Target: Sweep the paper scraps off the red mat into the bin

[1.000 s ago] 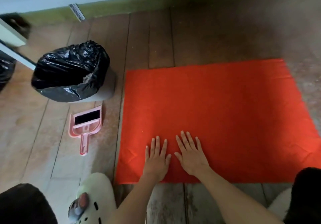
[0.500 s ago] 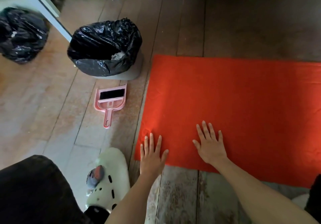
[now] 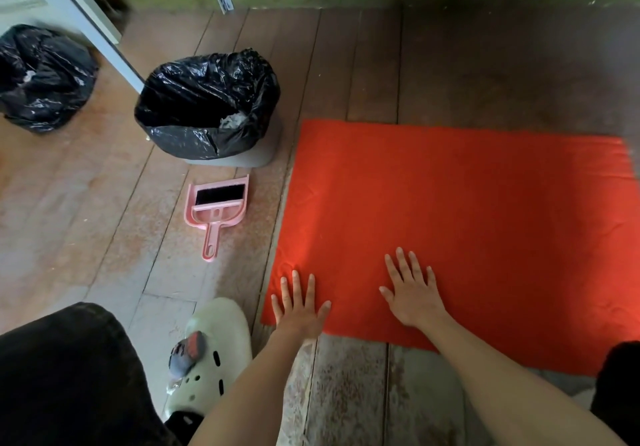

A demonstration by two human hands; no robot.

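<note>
Versus 1 s ago: the hands were side by side and nearly touching, and now sit well apart. Versus 0.5 s ago: their places on the mat are about unchanged; only the view has shifted a little.

Left hand (image 3: 299, 307): palm down, fingers straight and spread, flat on the near-left corner of the red mat (image 3: 467, 210), wrist over the near edge. It holds nothing.
Right hand (image 3: 412, 293): also palm down, fingers straight and spread, flat on the mat further right. It holds nothing.

Containers: the bin (image 3: 239, 155) stands on the plank floor (image 3: 104, 220) just beyond the mat's far-left corner. Its black liner (image 3: 194, 99) is folded over the rim, with pale crumpled scraps (image 3: 233, 121) visible inside at the right. A pink dustpan (image 3: 216, 217) lies near the bin, handle toward the person, with a black-bristled brush (image 3: 220, 197) nested in it. A black bag (image 3: 41, 78) sits far left; contents cannot be seen.

Mat: flat on the floor, uniform red, slightly wrinkled by the left hand's fingertips.
</note>
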